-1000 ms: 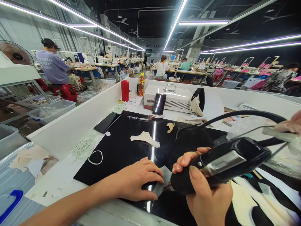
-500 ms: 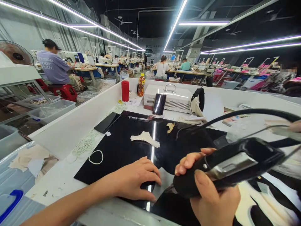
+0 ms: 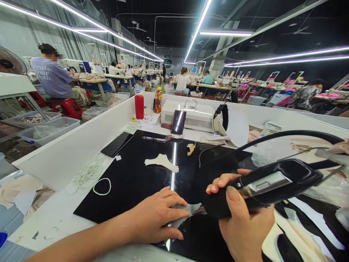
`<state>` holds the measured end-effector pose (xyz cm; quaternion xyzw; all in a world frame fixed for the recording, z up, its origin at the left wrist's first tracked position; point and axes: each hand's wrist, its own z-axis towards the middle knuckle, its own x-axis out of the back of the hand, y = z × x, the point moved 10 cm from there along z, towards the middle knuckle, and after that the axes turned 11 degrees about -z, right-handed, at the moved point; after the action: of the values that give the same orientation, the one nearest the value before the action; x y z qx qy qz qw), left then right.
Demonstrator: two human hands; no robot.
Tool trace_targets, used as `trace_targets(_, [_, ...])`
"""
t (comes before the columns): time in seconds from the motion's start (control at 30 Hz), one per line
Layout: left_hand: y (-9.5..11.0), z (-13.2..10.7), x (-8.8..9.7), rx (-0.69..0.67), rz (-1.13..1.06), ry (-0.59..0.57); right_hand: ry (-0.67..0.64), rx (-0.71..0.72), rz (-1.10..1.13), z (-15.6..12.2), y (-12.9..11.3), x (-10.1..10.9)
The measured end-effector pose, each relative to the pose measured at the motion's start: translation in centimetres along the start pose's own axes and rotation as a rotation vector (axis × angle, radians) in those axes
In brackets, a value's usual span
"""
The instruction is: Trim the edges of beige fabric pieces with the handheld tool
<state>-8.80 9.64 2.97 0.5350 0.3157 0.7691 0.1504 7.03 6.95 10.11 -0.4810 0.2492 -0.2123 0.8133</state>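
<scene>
My left hand (image 3: pixel 158 216) lies flat with fingers stretched on the glossy black board (image 3: pixel 131 182), over the edge of a greyish patch, perhaps a thin sheet, that I cannot make out. In my right hand (image 3: pixel 240 225) is a black handheld electric tool (image 3: pixel 268 185) with a silver plate on its top and a thick black cord. Its front end points down toward the board, right of my left fingers; whether it touches the board is hidden. Beyond my left hand a cream fabric piece (image 3: pixel 162 162) rests on the board, with a smaller tan scrap (image 3: pixel 191 148) farther right.
A black phone (image 3: pixel 117 143), a pen (image 3: pixel 154 139) and a white cord loop (image 3: pixel 102 186) lie around the board. Behind stand a red flask (image 3: pixel 139 107), a drink bottle (image 3: pixel 158 100) and a vented white box (image 3: pixel 201 114). Cut pieces (image 3: pixel 297 233) cover the right side. Co-workers sit farther off.
The whole view has shifted slightly, so the table things appear farther left. My right hand still holds the tool, and my left hand stays flat with its fingers a little more spread.
</scene>
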Motion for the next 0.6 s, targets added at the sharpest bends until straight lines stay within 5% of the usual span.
trace_targets(0.6, [-0.1,-0.1,0.3,0.035,-0.026,0.002,0.093,0.051,-0.018,1.2,-0.4,1.8])
